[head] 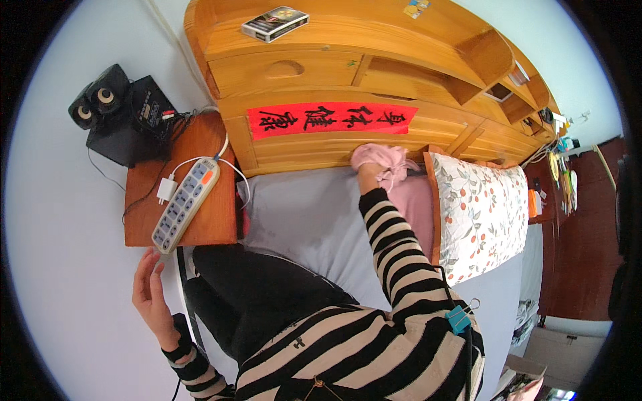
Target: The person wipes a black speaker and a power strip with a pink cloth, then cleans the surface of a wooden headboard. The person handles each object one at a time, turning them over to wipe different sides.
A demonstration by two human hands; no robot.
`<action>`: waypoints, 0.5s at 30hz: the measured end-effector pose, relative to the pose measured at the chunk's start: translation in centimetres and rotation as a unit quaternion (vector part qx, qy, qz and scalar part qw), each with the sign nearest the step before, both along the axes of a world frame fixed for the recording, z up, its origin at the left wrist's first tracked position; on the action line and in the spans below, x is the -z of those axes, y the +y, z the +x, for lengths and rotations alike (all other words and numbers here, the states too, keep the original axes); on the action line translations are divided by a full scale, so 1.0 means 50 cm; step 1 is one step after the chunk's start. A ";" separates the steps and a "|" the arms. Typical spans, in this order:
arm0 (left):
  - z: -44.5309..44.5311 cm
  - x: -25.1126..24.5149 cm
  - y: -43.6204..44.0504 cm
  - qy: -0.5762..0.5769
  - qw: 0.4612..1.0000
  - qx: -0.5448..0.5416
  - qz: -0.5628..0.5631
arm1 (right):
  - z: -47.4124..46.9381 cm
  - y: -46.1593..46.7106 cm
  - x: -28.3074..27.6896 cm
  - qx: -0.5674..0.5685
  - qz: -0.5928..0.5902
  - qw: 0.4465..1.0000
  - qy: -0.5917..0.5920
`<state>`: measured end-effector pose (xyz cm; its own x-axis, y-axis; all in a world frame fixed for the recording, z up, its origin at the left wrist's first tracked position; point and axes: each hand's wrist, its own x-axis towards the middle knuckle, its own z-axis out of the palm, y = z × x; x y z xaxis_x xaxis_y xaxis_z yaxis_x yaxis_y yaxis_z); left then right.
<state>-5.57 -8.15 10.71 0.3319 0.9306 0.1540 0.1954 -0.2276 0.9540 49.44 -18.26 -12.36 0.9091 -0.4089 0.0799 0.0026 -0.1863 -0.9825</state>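
Observation:
My right hand (370,172) is bunched into a pink cloth (383,156), which hides most of the fingers. The cloth lies against the lower edge of the wooden headboard (321,160), where it meets the grey bed sheet (301,205). Just right of that hand, a pillow (481,215) with a floral print and orange border rests over pink fabric (414,205). My left hand (150,295) hangs off to the left with its fingers slightly apart and holds nothing. Its fingertips are near the lower end of a white power strip (185,205); whether they touch cannot be told.
The power strip and a white charger (167,189) lie on a brown bedside table (210,220), beside black speakers (128,120) and loose cables. A red paper strip (331,120) with black writing is on the headboard. A card box (276,23) sits on its upper shelf.

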 end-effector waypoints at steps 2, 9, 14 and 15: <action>-0.003 0.010 -0.001 0.001 1.000 0.000 -0.004 | -0.050 0.036 0.031 -0.010 -0.058 0.997 0.055; -0.027 0.026 -0.006 -0.030 0.999 -0.006 -0.027 | -0.195 0.133 0.062 -0.293 -0.207 0.914 0.190; -0.037 0.023 -0.028 -0.042 0.998 -0.021 -0.042 | -0.287 0.223 0.037 -0.563 -0.024 0.765 0.313; -0.044 0.018 -0.034 -0.045 0.998 -0.023 -0.030 | -0.306 0.244 0.029 -0.586 0.034 0.737 0.335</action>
